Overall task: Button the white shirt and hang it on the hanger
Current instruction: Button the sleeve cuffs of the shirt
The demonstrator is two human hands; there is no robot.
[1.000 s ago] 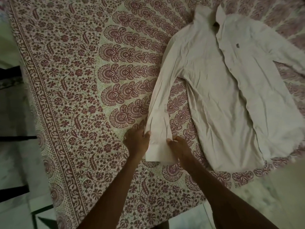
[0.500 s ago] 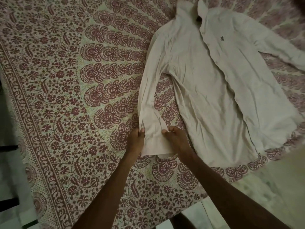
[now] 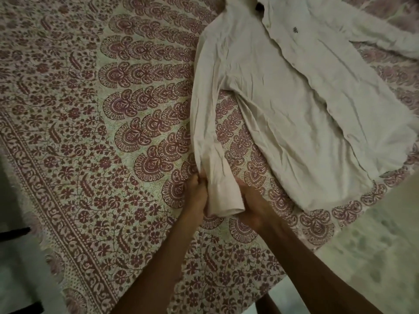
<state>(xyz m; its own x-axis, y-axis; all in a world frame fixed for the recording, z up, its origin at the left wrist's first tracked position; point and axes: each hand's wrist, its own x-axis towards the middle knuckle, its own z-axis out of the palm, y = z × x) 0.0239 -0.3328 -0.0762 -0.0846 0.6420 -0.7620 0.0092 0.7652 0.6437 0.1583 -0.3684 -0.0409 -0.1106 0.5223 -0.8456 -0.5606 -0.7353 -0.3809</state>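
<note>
both hands are clamped on the cuff [image 3: 223,196] of the white shirt [image 3: 294,105], left hand [image 3: 197,196] on one edge, right hand [image 3: 254,205] on the other, probably to bring the edges together for buttoning. rest of the shirt lies flat on the patterned bedspread [image 3: 90,132], stretching up and to the right of the hands.
</note>
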